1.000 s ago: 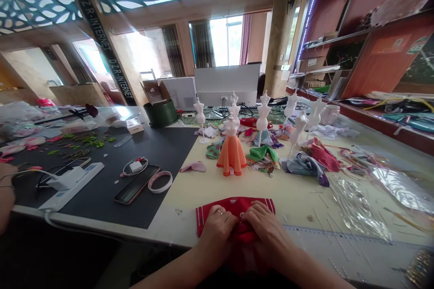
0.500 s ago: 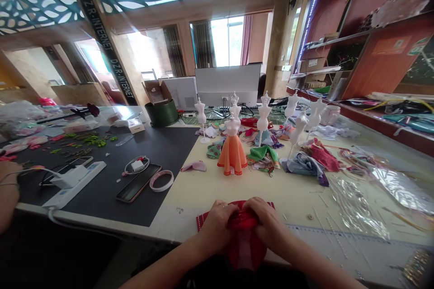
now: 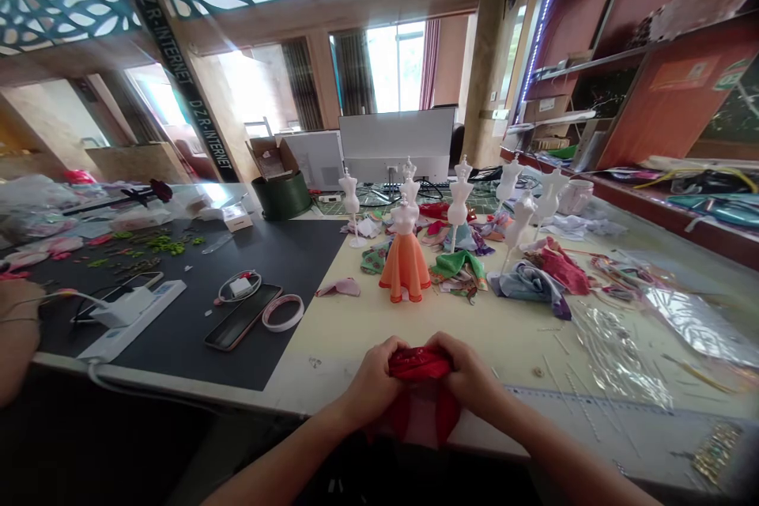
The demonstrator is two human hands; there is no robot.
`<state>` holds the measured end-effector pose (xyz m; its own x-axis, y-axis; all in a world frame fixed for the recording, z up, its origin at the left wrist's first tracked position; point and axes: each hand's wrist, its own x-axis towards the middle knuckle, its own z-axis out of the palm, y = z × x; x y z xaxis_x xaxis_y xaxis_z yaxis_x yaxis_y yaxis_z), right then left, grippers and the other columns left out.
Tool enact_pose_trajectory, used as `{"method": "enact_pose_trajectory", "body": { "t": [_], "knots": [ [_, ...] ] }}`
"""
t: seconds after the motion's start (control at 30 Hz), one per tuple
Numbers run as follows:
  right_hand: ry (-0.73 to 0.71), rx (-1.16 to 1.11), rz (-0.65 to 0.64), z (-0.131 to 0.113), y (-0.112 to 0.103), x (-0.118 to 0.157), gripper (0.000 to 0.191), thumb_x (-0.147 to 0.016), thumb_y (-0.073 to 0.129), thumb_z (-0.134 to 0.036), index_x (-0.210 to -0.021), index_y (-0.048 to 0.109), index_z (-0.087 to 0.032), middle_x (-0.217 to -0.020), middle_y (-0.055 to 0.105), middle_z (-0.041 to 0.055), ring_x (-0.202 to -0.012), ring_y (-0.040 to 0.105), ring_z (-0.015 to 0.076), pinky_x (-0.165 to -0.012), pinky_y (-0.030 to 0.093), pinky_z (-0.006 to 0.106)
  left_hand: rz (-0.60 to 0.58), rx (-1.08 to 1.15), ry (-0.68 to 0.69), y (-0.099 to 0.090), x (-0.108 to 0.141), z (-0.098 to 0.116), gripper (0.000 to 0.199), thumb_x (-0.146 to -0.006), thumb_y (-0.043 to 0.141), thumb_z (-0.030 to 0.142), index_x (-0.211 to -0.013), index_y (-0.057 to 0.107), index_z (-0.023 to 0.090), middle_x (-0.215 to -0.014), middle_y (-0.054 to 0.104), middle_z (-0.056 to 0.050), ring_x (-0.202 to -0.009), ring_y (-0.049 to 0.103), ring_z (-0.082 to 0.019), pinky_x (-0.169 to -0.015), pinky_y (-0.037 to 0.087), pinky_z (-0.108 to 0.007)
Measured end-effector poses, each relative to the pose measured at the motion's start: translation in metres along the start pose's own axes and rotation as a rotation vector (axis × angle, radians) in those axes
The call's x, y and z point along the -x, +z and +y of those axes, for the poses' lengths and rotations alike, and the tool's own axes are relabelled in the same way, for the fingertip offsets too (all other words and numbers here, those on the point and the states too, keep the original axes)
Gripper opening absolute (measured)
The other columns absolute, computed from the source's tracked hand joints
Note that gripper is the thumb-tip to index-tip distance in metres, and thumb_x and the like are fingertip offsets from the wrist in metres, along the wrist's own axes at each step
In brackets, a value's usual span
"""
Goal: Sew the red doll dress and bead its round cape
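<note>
Between my two hands a piece of red cloth (image 3: pixel 420 364) is bunched up at the table's front edge, its lower part hanging toward me with a paler pink patch in the middle. My left hand (image 3: pixel 375 381) grips its left side, fingers curled in. On the other side my right hand (image 3: pixel 468 376) pinches the cloth with the thumb on top. Just beyond, a small white mannequin wearing an orange skirt (image 3: pixel 404 261) stands upright on the cream table surface (image 3: pixel 356 332).
Several bare white mannequins (image 3: pixel 460 205) stand behind among fabric scraps (image 3: pixel 459 267). To the left lie a phone (image 3: pixel 243 318), a tape roll (image 3: pixel 283 313) and a power strip (image 3: pixel 134 320). A clear ruler (image 3: pixel 593 403) and plastic wrap (image 3: pixel 620 356) lie right. Another person's arm (image 3: pixel 17 340) rests far left.
Both hands have lifted the red cloth slightly and turned it. The white-dotted red ends that stuck out at both sides are no longer visible.
</note>
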<state>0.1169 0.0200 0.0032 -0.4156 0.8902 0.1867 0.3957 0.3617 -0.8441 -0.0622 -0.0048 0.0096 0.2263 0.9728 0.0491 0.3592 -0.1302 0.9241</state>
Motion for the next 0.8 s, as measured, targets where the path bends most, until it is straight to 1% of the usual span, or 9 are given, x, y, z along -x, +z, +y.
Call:
{"method": "enact_pose_trajectory", "body": {
  "t": [0.07, 0.13, 0.2, 0.3, 0.4, 0.5, 0.63, 0.73, 0.8],
  "knots": [
    [0.032, -0.088, -0.011, 0.001, 0.001, -0.002, 0.021, -0.059, 0.042, -0.008, -0.073, 0.052, -0.018, -0.069, 0.057, -0.0003, -0.066, 0.05, 0.0149, -0.058, 0.036, 0.024, -0.003, -0.045, -0.028, -0.001, -0.002, 0.002, 0.013, -0.07, 0.061, 0.025, -0.077, 0.059, 0.015, -0.07, 0.06, 0.001, -0.064, 0.049, -0.013, -0.056, 0.037, -0.022],
    [0.025, -0.116, -0.008, 0.0, 0.002, -0.003, 0.019, -0.061, 0.042, -0.009, -0.075, 0.052, -0.018, -0.07, 0.058, -0.0004, -0.067, 0.051, 0.0147, -0.059, 0.037, 0.024, 0.014, -0.118, -0.019, -0.003, -0.005, 0.005, 0.013, -0.07, 0.061, 0.026, -0.069, 0.058, 0.014, -0.065, 0.058, 0.001, -0.061, 0.048, -0.012, -0.055, 0.035, -0.023],
    [0.032, -0.135, -0.011, -0.002, 0.002, -0.005, 0.018, -0.064, 0.045, -0.011, -0.078, 0.055, -0.017, -0.073, 0.06, -0.0002, -0.069, 0.052, 0.015, -0.061, 0.039, 0.024, 0.037, -0.127, -0.004, -0.005, -0.008, 0.01, 0.011, -0.068, 0.062, 0.024, -0.066, 0.058, 0.014, -0.066, 0.059, 0.0, -0.064, 0.049, -0.013, -0.056, 0.036, -0.023],
    [0.061, -0.119, -0.041, -0.006, 0.0, -0.007, 0.016, -0.066, 0.051, -0.015, -0.08, 0.059, -0.017, -0.075, 0.062, -0.0001, -0.069, 0.053, 0.0155, -0.061, 0.04, 0.024, 0.023, 0.009, -0.044, -0.008, -0.013, 0.019, 0.009, -0.066, 0.059, 0.018, -0.074, 0.059, 0.014, -0.07, 0.061, 0.0, -0.066, 0.052, -0.014, -0.057, 0.04, -0.023],
    [0.08, -0.096, -0.07, -0.011, -0.005, -0.012, 0.006, -0.067, 0.054, -0.018, -0.07, 0.059, -0.016, -0.065, 0.059, -0.0006, -0.063, 0.051, 0.015, -0.057, 0.038, 0.024, -0.024, 0.117, -0.058, -0.011, -0.018, 0.029, 0.012, -0.067, 0.057, 0.016, -0.078, 0.059, 0.014, -0.069, 0.06, 0.001, -0.062, 0.052, -0.012, -0.057, 0.041, -0.022],
    [0.07, -0.104, -0.032, -0.017, -0.012, -0.018, 0.005, -0.066, 0.052, -0.016, -0.065, 0.056, -0.016, -0.066, 0.058, 0.0001, -0.065, 0.051, 0.0157, -0.058, 0.039, 0.024, -0.06, 0.138, -0.046, -0.015, -0.024, 0.038, 0.013, -0.068, 0.059, 0.02, -0.079, 0.058, 0.014, -0.072, 0.061, 0.0, -0.064, 0.053, -0.012, -0.058, 0.042, -0.023],
    [0.064, -0.139, -0.009, -0.023, -0.017, -0.024, 0.009, -0.068, 0.05, -0.017, -0.072, 0.058, -0.017, -0.071, 0.06, 0.001, -0.067, 0.054, 0.0167, -0.056, 0.039, 0.025, -0.12, 0.005, -0.021, -0.024, -0.032, 0.046, 0.023, -0.066, 0.068, 0.03, -0.08, 0.058, 0.015, -0.069, 0.06, 0.002, -0.062, 0.052, -0.012, -0.057, 0.04, -0.023],
    [0.037, -0.136, 0.017, -0.021, -0.018, -0.026, 0.009, -0.068, 0.053, -0.02, -0.074, 0.058, -0.017, -0.07, 0.062, 0.001, -0.068, 0.055, 0.0175, -0.056, 0.04, 0.025, -0.121, -0.132, 0.044, -0.028, -0.037, 0.047, 0.016, -0.069, 0.064, 0.029, -0.072, 0.059, 0.014, -0.063, 0.057, 0.002, -0.06, 0.049, -0.012, -0.054, 0.037, -0.022],
    [0.003, -0.116, 0.054, -0.019, -0.018, -0.028, 0.01, -0.067, 0.055, -0.02, -0.076, 0.059, -0.017, -0.074, 0.064, 0.0016, -0.07, 0.056, 0.0185, -0.059, 0.041, 0.026, -0.096, -0.157, 0.077, -0.028, -0.039, 0.047, 0.011, -0.071, 0.06, 0.025, -0.068, 0.059, 0.014, -0.063, 0.057, 0.002, -0.061, 0.049, -0.012, -0.055, 0.036, -0.022]
  ]
}}
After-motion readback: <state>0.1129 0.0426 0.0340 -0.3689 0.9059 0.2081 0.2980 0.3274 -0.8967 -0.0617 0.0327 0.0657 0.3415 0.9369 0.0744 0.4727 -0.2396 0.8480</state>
